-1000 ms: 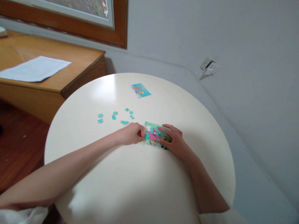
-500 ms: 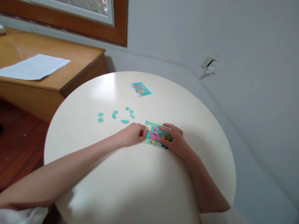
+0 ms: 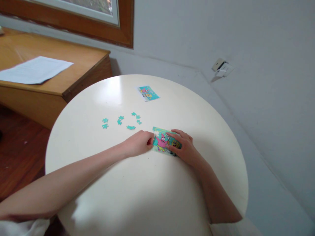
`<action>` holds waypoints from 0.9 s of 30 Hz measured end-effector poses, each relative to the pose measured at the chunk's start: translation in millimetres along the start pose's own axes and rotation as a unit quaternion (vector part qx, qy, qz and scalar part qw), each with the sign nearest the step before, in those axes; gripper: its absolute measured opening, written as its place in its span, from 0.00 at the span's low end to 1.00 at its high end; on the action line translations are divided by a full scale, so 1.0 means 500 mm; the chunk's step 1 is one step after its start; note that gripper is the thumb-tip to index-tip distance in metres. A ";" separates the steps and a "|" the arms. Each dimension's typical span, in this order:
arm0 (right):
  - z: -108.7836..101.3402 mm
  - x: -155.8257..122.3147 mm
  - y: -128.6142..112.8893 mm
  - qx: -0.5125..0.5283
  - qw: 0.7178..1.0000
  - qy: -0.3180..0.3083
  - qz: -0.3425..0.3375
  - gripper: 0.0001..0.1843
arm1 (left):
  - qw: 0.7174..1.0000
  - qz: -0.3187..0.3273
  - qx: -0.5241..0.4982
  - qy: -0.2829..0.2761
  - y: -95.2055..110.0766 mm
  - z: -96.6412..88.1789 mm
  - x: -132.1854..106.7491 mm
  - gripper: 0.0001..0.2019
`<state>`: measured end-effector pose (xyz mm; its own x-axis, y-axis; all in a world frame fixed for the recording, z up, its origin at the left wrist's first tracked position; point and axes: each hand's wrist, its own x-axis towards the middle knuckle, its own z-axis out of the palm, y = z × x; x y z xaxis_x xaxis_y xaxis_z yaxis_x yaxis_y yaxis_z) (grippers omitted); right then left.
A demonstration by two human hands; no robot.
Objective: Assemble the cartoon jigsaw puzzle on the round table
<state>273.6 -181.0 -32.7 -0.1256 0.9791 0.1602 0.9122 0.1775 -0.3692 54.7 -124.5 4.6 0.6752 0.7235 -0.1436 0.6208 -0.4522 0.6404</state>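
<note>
A small, partly built cartoon jigsaw puzzle [image 3: 163, 142] lies near the middle of the round cream table [image 3: 137, 196]. My left hand [image 3: 137, 143] is curled at the puzzle's left edge, fingertips pinched against it; whether a piece is between them is hidden. My right hand [image 3: 184, 147] rests flat on the puzzle's right side, fingers spread over it. Several loose teal puzzle pieces [image 3: 121, 120] lie scattered to the left, just beyond my left hand.
A small picture card [image 3: 148, 93] lies at the table's far side. A wooden desk [image 3: 81, 70] with a sheet of paper [image 3: 36, 69] stands at the left under a window frame [image 3: 98, 29]. A wall socket [image 3: 221, 68] is at the right.
Both hands stay at the puzzle; my left fingers have shifted slightly along its left edge. The view has drifted a little.
</note>
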 end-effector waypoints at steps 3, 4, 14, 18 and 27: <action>-0.001 0.000 0.000 0.002 1.000 -0.001 0.004 0.23 | 1.000 0.000 0.007 -0.003 0.004 -0.001 0.000 0.08; -0.001 0.000 0.000 0.003 1.000 0.000 0.003 0.23 | 1.000 -0.001 0.008 -0.005 0.005 -0.002 0.000 0.08; 0.000 -0.002 0.005 0.003 1.000 0.007 -0.001 0.23 | 1.000 0.004 -0.003 -0.004 0.003 0.002 0.004 0.08; 0.000 0.001 0.004 0.048 0.998 0.032 -0.007 0.25 | 0.996 0.014 -0.091 0.018 -0.008 -0.008 0.012 0.08; -0.007 0.013 0.020 0.169 0.954 0.224 0.106 0.12 | 0.873 -0.043 -0.402 0.271 -0.035 -0.114 0.022 0.07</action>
<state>283.1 -173.0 -32.2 0.2958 0.8688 0.3971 0.7114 0.0771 -0.6986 28.5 -78.7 34.9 0.2167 0.9760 0.0209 0.0316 -0.0284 0.9991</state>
